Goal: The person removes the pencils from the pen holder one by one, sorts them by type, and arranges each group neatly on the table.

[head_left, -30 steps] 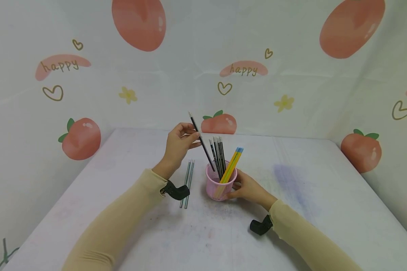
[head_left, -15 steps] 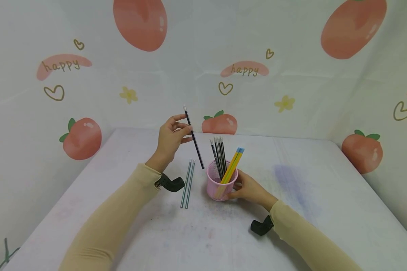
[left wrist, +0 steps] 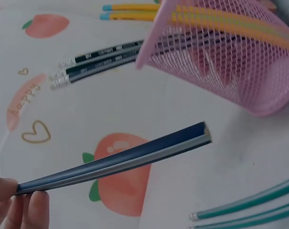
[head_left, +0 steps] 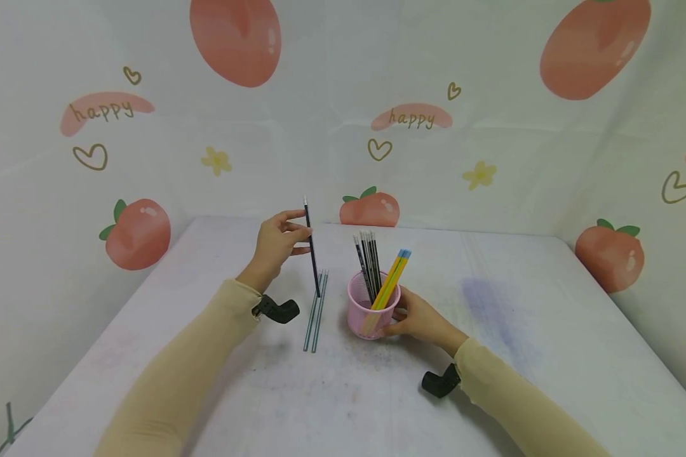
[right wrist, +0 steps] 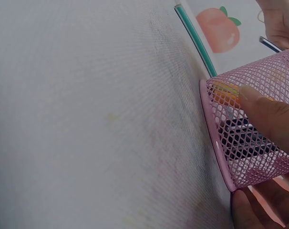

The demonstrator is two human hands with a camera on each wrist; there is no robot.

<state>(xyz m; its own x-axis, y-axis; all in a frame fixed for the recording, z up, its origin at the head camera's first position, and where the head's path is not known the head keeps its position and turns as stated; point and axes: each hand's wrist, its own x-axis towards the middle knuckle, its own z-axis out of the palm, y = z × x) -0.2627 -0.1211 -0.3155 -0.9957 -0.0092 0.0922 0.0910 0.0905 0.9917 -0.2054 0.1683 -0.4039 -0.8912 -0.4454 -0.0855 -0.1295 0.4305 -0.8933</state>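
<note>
My left hand (head_left: pixel 273 246) pinches a dark pencil (head_left: pixel 313 263) between thumb and fingers. The pencil hangs nearly upright, its lower end in front of the upper part of two green pencils (head_left: pixel 319 314); contact cannot be told. In the left wrist view this dark pencil (left wrist: pixel 120 160) looks plain, its lower end apart from the pink mesh cup (left wrist: pixel 263 90). On the table the cup (head_left: pixel 359 320) stands upright with several black pencils (head_left: pixel 369 257) and yellow pencils (head_left: pixel 391 279) inside. My right hand (head_left: pixel 424 322) grips the cup's right side, thumb (right wrist: pixel 268 114) against the mesh.
The white table (head_left: pixel 343 400) has a bluish stain (head_left: pixel 491 311) to the right of the cup. A printed cloth (head_left: pixel 320 152) with peaches rises behind the table. Black wrist mounts (head_left: pixel 280 311) stick out from both sleeves.
The left hand has drawn the dark pencil up out of the cup and leftward, then lowered it by the green pencils. The right hand stays on the cup.
</note>
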